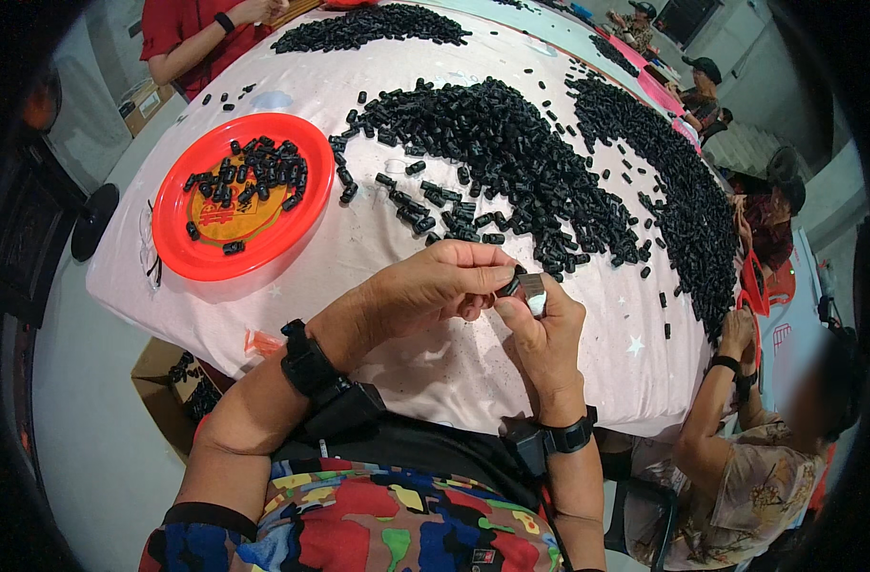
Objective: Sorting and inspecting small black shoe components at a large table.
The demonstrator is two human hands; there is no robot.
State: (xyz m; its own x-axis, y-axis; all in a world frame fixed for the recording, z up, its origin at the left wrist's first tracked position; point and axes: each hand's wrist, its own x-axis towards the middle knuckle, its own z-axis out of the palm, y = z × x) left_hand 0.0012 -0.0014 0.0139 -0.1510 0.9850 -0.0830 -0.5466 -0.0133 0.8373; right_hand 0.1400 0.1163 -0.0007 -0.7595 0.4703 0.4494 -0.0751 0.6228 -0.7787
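I worked in a small assembly workshop: a cloth-covered table at frame centre carried heaps of small black parts, a red sorting tray at left, and co-workers seated at the right edge.

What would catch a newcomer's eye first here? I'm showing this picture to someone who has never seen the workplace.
First, the big heap of small black parts spread over the middle of the white table, with more heaps toward the far and right edges. Next, the bright red tray at the left, holding a handful of the same parts. In front, the left hand and right hand meet over a black piece and a small metal piece.
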